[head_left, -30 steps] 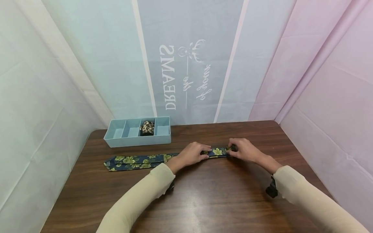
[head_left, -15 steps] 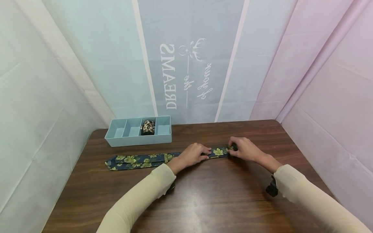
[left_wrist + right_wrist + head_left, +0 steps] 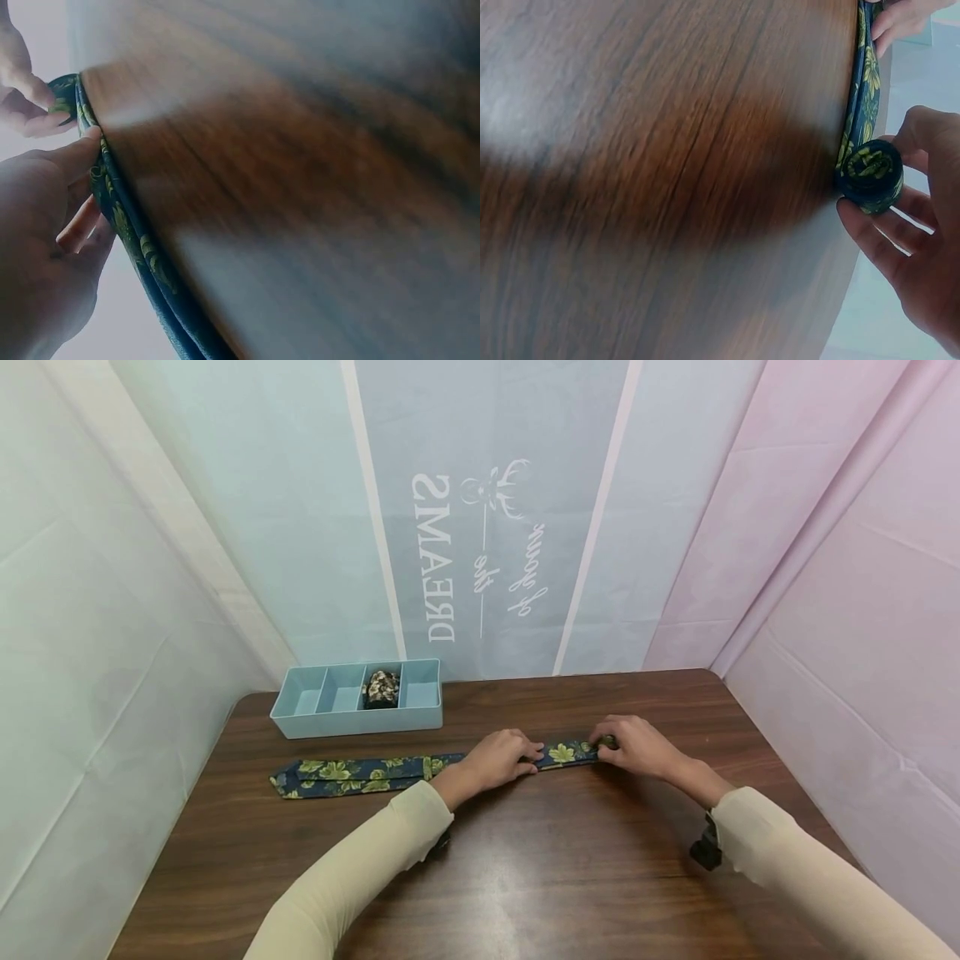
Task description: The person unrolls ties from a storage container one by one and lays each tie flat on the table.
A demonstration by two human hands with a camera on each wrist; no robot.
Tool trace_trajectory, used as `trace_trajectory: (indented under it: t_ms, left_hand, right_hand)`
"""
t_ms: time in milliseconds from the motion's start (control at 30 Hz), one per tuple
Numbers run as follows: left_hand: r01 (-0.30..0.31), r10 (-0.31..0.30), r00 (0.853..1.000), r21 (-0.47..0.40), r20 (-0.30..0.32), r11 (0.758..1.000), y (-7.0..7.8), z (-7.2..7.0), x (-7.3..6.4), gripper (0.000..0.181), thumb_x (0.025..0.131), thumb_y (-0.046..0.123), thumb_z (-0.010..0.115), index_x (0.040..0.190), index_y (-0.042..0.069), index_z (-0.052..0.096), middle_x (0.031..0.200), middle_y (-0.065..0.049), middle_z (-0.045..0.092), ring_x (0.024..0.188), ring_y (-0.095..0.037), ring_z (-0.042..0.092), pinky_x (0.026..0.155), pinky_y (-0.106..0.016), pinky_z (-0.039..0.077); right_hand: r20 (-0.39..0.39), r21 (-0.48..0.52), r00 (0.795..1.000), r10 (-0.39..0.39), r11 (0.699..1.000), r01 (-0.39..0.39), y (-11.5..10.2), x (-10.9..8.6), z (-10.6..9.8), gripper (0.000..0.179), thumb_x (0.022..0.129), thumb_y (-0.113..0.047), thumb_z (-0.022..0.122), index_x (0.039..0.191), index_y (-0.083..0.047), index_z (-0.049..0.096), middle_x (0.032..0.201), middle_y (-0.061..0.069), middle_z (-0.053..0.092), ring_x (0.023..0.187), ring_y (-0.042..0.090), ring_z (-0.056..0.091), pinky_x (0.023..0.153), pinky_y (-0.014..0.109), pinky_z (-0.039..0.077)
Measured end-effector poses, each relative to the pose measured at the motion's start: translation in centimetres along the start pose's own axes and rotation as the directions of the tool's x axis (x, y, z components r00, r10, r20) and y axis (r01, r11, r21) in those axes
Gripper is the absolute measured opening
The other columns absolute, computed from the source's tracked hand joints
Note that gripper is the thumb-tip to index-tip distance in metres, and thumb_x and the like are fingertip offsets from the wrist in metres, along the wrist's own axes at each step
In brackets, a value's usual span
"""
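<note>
A dark blue necktie (image 3: 375, 768) with yellow-green flowers lies lengthwise across the table, doubled along its length, with its pointed end at the left. Its right end is wound into a coil (image 3: 870, 176), whose spiral shows in the right wrist view. My right hand (image 3: 637, 747) holds this coil between thumb and fingers. Partway along the strip, my left hand (image 3: 497, 758) grips the necktie, thumb at the near edge and fingers over the far one. A short flat stretch lies between both hands. The left hand covers part of the strip.
Behind the necktie stands a light blue divided box (image 3: 356, 722). One of its compartments holds a rolled dark cloth with a cream pattern (image 3: 381, 688). The brown wooden table (image 3: 555, 877) ends at hanging fabric (image 3: 495, 552) at the back.
My right hand has shifted slightly right with the coil, showing a little more flat necktie between the hands. My left hand has stayed nearly in place.
</note>
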State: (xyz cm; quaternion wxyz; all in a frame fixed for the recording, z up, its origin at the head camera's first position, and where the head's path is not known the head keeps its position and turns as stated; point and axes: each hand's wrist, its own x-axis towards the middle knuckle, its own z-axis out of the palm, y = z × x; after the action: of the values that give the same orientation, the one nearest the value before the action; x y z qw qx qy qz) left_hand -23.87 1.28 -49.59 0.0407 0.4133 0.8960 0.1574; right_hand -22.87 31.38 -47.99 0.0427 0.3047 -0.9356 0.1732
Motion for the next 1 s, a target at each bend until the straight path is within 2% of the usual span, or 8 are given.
trace_trajectory:
  t_ms: [100, 233, 467, 767, 1000]
  left_hand:
    - [0.011, -0.011, 1.000, 0.006, 0.003, 1.000, 0.0, 0.0, 0.0, 0.035, 0.104, 0.030, 0.071, 0.136, 0.018, 0.073, 0.146, 0.006, 0.064, 0.121, -0.016, 0.065, 0.100, -0.032, 0.057]
    - [0.012, -0.013, 1.000, 0.018, 0.008, 1.000, 0.0, 0.1, 0.0, 0.034, 0.103, 0.031, 0.071, 0.136, 0.019, 0.074, 0.147, 0.007, 0.063, 0.113, -0.014, 0.065, 0.093, -0.030, 0.057]
    - [0.013, -0.013, 1.000, 0.033, 0.006, 0.999, -0.1, 0.1, 0.1, 0.034, 0.103, 0.031, 0.071, 0.135, 0.021, 0.074, 0.146, 0.008, 0.063, 0.101, -0.012, 0.064, 0.081, -0.025, 0.054]
    - [0.025, -0.026, 1.000, 0.037, 0.017, 0.999, 0.2, -0.1, -0.1, 0.035, 0.104, 0.031, 0.071, 0.136, 0.021, 0.073, 0.147, 0.008, 0.063, 0.102, -0.013, 0.064, 0.082, -0.026, 0.055]
    - [0.033, -0.034, 0.999, 0.043, 0.020, 0.999, 0.2, -0.1, -0.1, 0.035, 0.103, 0.032, 0.071, 0.136, 0.022, 0.073, 0.147, 0.009, 0.061, 0.100, -0.012, 0.063, 0.080, -0.026, 0.055]
  right_hand:
    - [-0.008, -0.019, 1.000, -0.002, 1.000, 0.002, 0.4, -0.4, 0.0, 0.005, 0.093, -0.009, 0.079, 0.098, -0.012, 0.080, 0.100, 0.003, 0.072, 0.078, 0.012, 0.065, 0.065, 0.035, 0.053]
    - [-0.027, -0.049, 1.000, -0.009, 0.999, 0.008, 1.1, -0.9, 0.1, 0.006, 0.090, -0.008, 0.083, 0.091, -0.013, 0.079, 0.096, 0.001, 0.070, 0.077, 0.012, 0.065, 0.065, 0.036, 0.056]
    - [-0.031, -0.032, 1.000, 0.001, 0.999, -0.002, 1.8, -1.2, 0.1, 0.007, 0.090, -0.009, 0.084, 0.096, -0.012, 0.081, 0.101, 0.002, 0.072, 0.084, 0.017, 0.071, 0.071, 0.042, 0.060]
    - [-0.050, -0.045, 0.999, 0.004, 0.999, -0.006, 2.4, -1.6, -0.1, 0.016, 0.089, -0.014, 0.086, 0.103, -0.010, 0.080, 0.102, 0.004, 0.075, 0.084, 0.019, 0.072, 0.070, 0.041, 0.058]
    - [-0.077, -0.054, 0.997, -0.011, 0.999, 0.007, 2.8, -1.7, -0.4, 0.019, 0.087, -0.012, 0.087, 0.104, -0.008, 0.079, 0.101, 0.006, 0.077, 0.082, 0.019, 0.072, 0.069, 0.042, 0.058]
